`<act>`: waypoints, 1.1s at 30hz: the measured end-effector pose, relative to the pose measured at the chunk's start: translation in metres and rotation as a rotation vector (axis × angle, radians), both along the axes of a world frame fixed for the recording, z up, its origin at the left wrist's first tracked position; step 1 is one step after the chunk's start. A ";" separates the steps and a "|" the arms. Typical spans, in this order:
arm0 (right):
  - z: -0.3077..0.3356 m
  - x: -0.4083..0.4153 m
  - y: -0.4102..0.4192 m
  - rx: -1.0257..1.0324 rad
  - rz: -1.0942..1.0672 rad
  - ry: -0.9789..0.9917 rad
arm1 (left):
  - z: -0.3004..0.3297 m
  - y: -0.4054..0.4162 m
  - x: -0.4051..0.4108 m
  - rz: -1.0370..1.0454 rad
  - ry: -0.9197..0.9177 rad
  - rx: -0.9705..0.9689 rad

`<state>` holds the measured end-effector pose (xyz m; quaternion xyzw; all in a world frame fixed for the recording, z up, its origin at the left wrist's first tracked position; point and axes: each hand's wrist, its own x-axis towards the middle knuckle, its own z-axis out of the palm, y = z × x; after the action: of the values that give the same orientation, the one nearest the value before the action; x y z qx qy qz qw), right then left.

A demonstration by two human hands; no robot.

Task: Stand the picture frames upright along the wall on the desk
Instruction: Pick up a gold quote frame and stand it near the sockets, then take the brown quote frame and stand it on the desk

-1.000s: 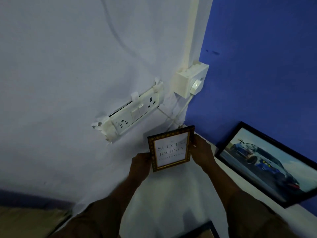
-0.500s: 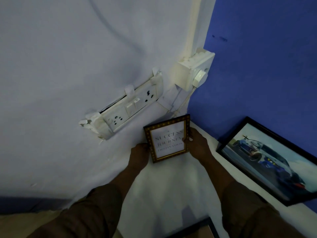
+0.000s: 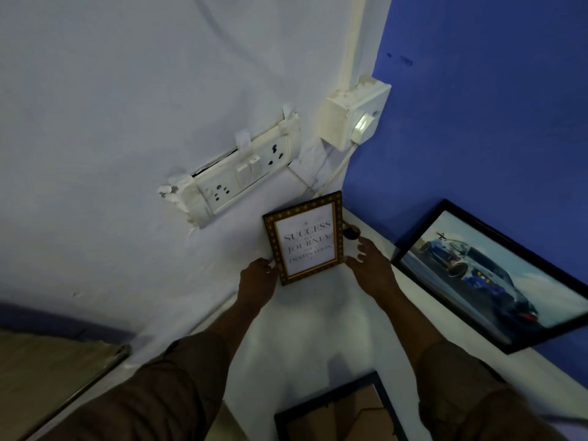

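Observation:
A small gold-bordered quote frame (image 3: 307,239) stands upright on the white desk (image 3: 321,323) in the corner, leaning toward the pale wall. My left hand (image 3: 258,278) touches its lower left edge. My right hand (image 3: 369,261) sits by its right edge with fingers spread, just off or barely touching it. A large black frame with a blue car picture (image 3: 496,275) leans upright against the blue wall to the right. A third black frame (image 3: 337,415) lies face down near the bottom, showing its brown backing.
A damaged socket strip (image 3: 241,176) and a white plug box (image 3: 356,117) with a cable are on the wall just above the small frame. A brown surface (image 3: 47,370) lies off the desk's left edge.
The small frame has come down from the air to stand on the desk in the corner. My right hand's fingers have loosened and spread off its edge.

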<state>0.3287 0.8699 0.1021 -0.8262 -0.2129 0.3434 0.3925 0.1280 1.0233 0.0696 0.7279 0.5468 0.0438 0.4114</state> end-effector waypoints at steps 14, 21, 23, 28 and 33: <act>0.000 -0.085 -0.162 -0.215 0.091 0.008 | -0.012 -0.173 -0.092 -0.110 0.056 -0.232; -0.022 -0.126 -0.249 -0.298 0.057 0.018 | -0.042 -0.268 -0.163 0.131 0.153 -0.109; -0.031 -0.139 -0.263 -0.313 0.062 0.028 | -0.053 -0.291 -0.178 0.203 0.057 -0.194; -0.051 -0.166 -0.284 -0.407 0.197 0.006 | -0.092 -0.327 -0.199 0.300 -0.048 -0.540; -0.056 -0.182 -0.286 -0.431 0.260 0.000 | -0.058 -0.346 -0.195 0.260 -0.064 -0.586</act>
<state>0.1466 0.5842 0.0457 -0.8566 -0.2394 0.4283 0.1598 -0.0669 0.6778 0.0114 0.5010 0.6112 -0.0404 0.6114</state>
